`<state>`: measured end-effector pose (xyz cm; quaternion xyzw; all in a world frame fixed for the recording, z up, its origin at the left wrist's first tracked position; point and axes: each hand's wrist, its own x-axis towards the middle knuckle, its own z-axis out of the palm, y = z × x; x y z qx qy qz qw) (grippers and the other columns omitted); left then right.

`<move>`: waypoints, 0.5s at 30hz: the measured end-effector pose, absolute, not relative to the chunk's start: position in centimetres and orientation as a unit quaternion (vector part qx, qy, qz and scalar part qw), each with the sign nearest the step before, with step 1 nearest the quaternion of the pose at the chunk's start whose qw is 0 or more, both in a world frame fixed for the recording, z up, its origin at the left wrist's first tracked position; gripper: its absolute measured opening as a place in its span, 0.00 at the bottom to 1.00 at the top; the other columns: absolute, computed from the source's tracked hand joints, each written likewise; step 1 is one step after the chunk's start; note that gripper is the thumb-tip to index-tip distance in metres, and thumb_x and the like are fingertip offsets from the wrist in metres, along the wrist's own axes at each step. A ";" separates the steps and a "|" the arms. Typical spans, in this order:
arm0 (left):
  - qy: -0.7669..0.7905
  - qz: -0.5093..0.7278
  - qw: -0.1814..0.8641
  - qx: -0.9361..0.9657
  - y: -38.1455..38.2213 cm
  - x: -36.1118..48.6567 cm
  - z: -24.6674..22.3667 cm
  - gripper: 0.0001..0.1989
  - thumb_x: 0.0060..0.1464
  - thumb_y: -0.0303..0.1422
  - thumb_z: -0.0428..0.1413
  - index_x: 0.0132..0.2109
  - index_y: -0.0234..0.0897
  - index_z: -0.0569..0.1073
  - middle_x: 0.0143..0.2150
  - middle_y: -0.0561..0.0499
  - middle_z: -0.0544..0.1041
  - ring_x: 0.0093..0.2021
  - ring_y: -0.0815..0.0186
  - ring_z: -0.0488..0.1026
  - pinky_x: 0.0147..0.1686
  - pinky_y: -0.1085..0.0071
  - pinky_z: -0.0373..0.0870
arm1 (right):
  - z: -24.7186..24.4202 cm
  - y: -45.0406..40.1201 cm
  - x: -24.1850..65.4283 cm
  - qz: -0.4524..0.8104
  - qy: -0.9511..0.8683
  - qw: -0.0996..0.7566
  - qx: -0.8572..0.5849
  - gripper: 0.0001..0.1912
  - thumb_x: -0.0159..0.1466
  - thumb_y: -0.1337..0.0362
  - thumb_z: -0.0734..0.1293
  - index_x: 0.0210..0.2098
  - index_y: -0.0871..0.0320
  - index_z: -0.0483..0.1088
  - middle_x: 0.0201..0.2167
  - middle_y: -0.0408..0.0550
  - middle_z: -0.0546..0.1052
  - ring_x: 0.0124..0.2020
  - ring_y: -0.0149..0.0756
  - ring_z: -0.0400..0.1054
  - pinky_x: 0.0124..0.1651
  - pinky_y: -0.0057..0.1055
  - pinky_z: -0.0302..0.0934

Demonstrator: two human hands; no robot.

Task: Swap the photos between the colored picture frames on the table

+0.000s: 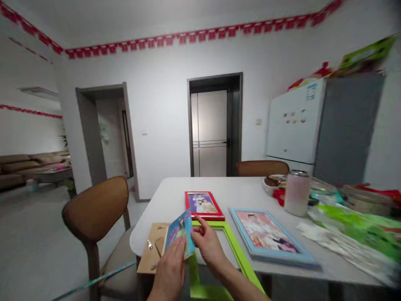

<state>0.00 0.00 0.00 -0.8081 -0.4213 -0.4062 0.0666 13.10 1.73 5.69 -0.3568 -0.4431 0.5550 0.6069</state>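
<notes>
My left hand grips a blue illustrated booklet by its lower part and holds it tilted over the table. At its right edge, my right hand pinches with thumb and curled fingers, the index finger stretched out. Below my hands lies an empty green photo frame, partly off the near table edge. Left of it is a brown backing board with metal clips, partly covered by the booklet. A red photo frame with a picture lies beyond, and a light blue framed photo to the right.
The white table also holds a pink-white tumbler, green plastic packaging and a white cloth at the right. A brown chair stands left, another chair at the far side. A fridge is behind.
</notes>
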 end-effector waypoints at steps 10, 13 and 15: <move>-0.422 -0.700 -0.365 -0.446 -1.9 3.3 4.5 0.20 0.48 0.44 0.49 0.41 0.32 0.69 0.36 0.45 0.75 0.39 0.59 0.71 0.40 0.65 0.67 | 3.2 1.1 14.8 0.646 -0.335 0.572 -0.378 0.14 0.50 0.59 0.63 0.35 0.60 0.64 0.27 0.47 0.74 0.26 0.32 0.69 0.29 0.28 0.62; -0.353 -0.690 -0.492 -0.397 -2.2 4.9 3.9 0.24 0.44 0.45 0.53 0.44 0.31 0.67 0.40 0.43 0.74 0.42 0.59 0.70 0.41 0.66 0.66 | 3.0 1.5 16.8 0.615 -0.314 0.627 -0.361 0.12 0.50 0.62 0.61 0.35 0.58 0.63 0.28 0.46 0.75 0.29 0.34 0.70 0.29 0.29 0.63; -0.359 -0.676 -0.504 -0.401 -2.0 4.9 3.0 0.26 0.42 0.43 0.55 0.46 0.31 0.66 0.45 0.41 0.72 0.45 0.58 0.68 0.45 0.66 0.64 | 3.3 1.9 19.0 0.566 -0.342 0.633 -0.403 0.13 0.49 0.64 0.61 0.35 0.58 0.64 0.27 0.47 0.76 0.29 0.36 0.70 0.29 0.30 0.63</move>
